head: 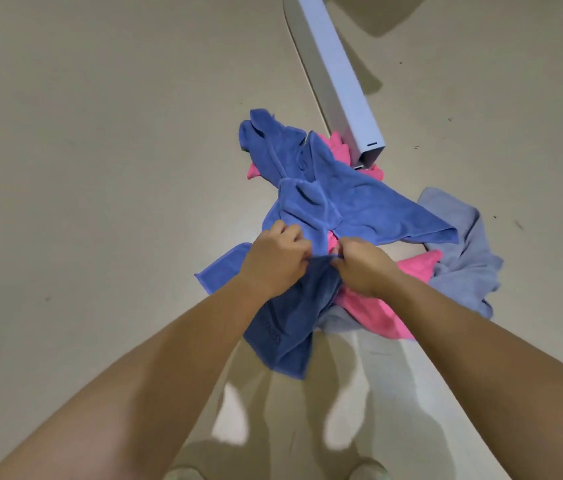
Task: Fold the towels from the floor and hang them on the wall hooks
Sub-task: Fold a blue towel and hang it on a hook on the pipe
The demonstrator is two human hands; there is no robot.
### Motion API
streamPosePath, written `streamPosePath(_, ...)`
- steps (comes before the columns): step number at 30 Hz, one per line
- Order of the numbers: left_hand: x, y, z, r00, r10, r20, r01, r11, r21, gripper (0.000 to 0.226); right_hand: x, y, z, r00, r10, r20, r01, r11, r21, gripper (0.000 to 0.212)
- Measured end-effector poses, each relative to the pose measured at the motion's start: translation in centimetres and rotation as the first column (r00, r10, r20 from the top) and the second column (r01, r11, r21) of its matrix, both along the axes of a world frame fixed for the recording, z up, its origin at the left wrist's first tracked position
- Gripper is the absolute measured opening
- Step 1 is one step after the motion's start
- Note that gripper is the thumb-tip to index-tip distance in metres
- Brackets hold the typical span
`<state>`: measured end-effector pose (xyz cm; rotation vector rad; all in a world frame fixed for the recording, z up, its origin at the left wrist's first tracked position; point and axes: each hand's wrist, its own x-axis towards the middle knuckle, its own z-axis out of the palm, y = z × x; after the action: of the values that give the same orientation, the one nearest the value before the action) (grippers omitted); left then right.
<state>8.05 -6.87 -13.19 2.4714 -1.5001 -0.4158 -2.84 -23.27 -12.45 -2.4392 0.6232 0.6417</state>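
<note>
Items as I see them from the head view:

1. Left hand (275, 258): fingers curled tight, pinching the upper edge of the blue towel (288, 327). Bare forearm comes in from the lower left.
2. Right hand (363, 266): fingers and thumb curled, gripping the same edge just beside the left hand. The two hands are close together but not touching.
3. Blue towel: bunched between my hands and hanging below them in loose folds over the pile. I cannot tell whether its lower corner touches the floor (100, 168).
4. Second blue towel (328, 192): crumpled on the floor beyond the hands, one end reaching toward the white post (342, 81).
5. Pink towel (373, 313): lying under the blue ones, showing below my right wrist and again near the foot of the post.
6. Pale grey-blue towel (467, 268): rumpled on the floor at the right of the pile, partly under the pink one.
7. White post: square in section, standing at the far edge of the pile.
8. Shoes (368, 471): pale toes at the bottom edge, blurred.
</note>
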Motion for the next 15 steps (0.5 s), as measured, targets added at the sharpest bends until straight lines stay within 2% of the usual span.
streamPosePath(4,-2.4,2.6,9.9,0.965,0.171,-0.2,-0.125,0.967,0.222,0.017,-3.5,3.9,8.4,0.994,-0.101,0.036,0.095,0.985,0.143,0.005)
streamPosePath(7,-5.3,5.5,18.2,0.926,0.249,-0.285,-0.142,0.926,0.35,0.021,-6.3,7.1,16.2,0.973,-0.217,0.083,0.191,0.95,0.249,0.014)
streamPosePath(11,-8.0,10.0,30.0,0.889,0.342,-0.306,-0.221,0.903,0.367,0.015,-8.2,9.5,28.4,0.917,-0.392,0.075,0.341,0.868,0.361,0.021)
streamPosePath(15,-9.9,13.5,44.1,0.776,0.512,-0.368,-0.376,0.844,0.382,0.007,-8.3,10.8,42.4,0.909,-0.416,0.035,0.372,0.845,0.383,0.034)
